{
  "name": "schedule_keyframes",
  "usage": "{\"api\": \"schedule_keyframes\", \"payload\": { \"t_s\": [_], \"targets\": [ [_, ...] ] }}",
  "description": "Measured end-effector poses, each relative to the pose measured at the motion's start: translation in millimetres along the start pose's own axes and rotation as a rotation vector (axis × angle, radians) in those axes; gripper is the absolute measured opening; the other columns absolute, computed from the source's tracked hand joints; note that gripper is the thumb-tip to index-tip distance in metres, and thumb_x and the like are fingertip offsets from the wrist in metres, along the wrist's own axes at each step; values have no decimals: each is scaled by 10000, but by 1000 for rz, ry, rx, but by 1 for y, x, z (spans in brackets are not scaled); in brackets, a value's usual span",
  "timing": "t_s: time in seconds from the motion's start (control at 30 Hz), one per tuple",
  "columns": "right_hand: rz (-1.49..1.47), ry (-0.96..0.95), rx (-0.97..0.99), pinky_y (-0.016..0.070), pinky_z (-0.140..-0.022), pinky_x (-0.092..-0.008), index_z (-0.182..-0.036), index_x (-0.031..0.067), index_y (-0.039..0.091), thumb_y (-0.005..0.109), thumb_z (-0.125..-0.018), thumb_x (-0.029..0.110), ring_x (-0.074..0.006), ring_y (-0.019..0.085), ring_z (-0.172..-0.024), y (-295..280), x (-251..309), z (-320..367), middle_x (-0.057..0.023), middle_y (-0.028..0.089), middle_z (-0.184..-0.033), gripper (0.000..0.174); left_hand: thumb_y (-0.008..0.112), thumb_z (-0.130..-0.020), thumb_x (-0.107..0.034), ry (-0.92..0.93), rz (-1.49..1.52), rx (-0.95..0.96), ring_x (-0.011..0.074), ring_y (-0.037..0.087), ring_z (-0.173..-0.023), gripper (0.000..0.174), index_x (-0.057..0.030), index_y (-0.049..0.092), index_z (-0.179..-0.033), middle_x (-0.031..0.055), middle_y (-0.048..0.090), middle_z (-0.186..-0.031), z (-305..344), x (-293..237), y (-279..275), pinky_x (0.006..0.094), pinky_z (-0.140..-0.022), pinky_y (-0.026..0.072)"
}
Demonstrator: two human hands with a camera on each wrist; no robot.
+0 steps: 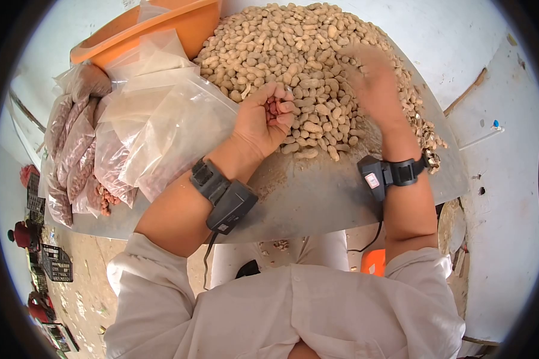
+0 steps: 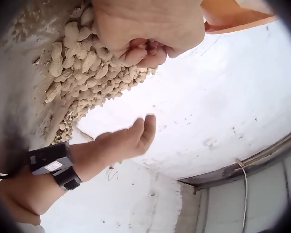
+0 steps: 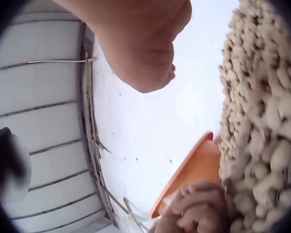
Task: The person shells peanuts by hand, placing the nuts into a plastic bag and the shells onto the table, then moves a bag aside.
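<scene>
In the head view my left hand (image 1: 259,127) is palm up at the near side of the peanut pile (image 1: 281,45), its fingers curled around several reddish shelled peanuts (image 1: 272,110). The left wrist view shows the same left hand (image 2: 148,26) from behind, a little red showing between the fingers. My right hand (image 1: 374,87) is motion-blurred over the right part of the pile. Its fingers look loosely bent in the left wrist view, where the right hand (image 2: 123,141) appears against the white wall, with nothing visible in it.
Clear plastic bags (image 1: 173,128) lie left of the pile, beside filled bags of red kernels (image 1: 72,143). Behind them stands an orange basin (image 1: 185,24). Broken shells (image 1: 428,140) gather at the table's right. Black crates (image 1: 57,263) are on the floor at far left.
</scene>
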State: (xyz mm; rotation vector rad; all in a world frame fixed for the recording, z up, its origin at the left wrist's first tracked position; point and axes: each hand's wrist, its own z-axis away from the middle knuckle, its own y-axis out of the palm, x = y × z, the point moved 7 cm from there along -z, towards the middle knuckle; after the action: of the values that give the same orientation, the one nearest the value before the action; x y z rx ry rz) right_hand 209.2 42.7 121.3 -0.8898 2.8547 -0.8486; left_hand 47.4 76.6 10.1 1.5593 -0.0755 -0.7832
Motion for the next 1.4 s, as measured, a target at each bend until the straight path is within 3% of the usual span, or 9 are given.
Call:
{"api": "schedule_keyframes", "payload": {
  "t_s": [0.07,0.17,0.37,0.47,0.57,0.77,0.97,1.07,1.4],
  "targets": [
    [-36,-189,211,363,-952,-401,-962,81,630,533,-757,40,-301,513,-1026,36,16,12,-113,592,-1060,230,474,-924,-175,4,-5,-22,96,433,-580,201,-25,498,-793,64,511,-791,0,-1,-1,164,-426,322],
    [-136,-108,429,359,-962,-397,-963,74,634,543,-766,58,-299,510,-1041,67,14,29,-121,582,-1094,218,481,-930,-195,2,-21,1,89,426,-576,206,-19,512,-827,56,506,-787,1,0,1,162,-424,320],
    [-115,-33,418,387,-946,-376,-933,44,642,574,-758,70,-303,507,-1049,69,6,26,-115,590,-1095,190,507,-920,-147,62,-119,51,66,386,-555,133,-24,534,-964,30,500,-780,-2,-5,0,158,-432,311],
    [-163,9,219,467,-837,-345,-931,16,635,608,-762,43,-256,582,-943,53,5,19,-103,625,-1016,173,520,-906,-94,171,-258,-2,58,383,-557,157,-22,542,-1045,9,499,-767,4,-10,2,163,-441,310],
    [-687,477,247,514,-719,-293,-929,0,630,641,-779,32,-185,628,-816,54,-6,21,-90,642,-941,155,538,-892,-58,257,-398,-40,51,387,-563,243,-16,537,-1132,-14,498,-749,7,-13,7,171,-453,312],
    [-1463,677,279,530,-699,-252,-935,-4,619,627,-824,48,-162,636,-767,66,19,27,-97,645,-892,123,569,-881,-73,322,-624,49,43,389,-563,290,-6,554,-1163,-30,524,-743,11,-11,17,172,-476,320],
    [-1365,702,314,511,-662,-232,-944,-12,626,614,-842,73,-147,633,-744,68,19,29,-91,647,-867,133,635,-842,-111,379,-641,69,34,419,-550,279,6,605,-1093,-12,569,-726,15,-14,22,163,-473,344],
    [-1201,690,487,491,-614,-213,-921,-15,637,617,-850,130,-125,622,-690,75,23,32,-73,645,-822,163,616,-855,-107,422,-734,52,28,436,-577,253,11,610,-1078,-8,577,-733,15,-16,20,159,-492,359],
    [-966,627,432,408,-473,-209,-772,-18,629,616,-847,161,-85,543,-539,67,32,31,-33,595,-666,195,542,-895,-105,486,-833,42,42,487,-627,140,16,612,-897,7,580,-727,21,-19,28,181,-534,386]
  ]
}}
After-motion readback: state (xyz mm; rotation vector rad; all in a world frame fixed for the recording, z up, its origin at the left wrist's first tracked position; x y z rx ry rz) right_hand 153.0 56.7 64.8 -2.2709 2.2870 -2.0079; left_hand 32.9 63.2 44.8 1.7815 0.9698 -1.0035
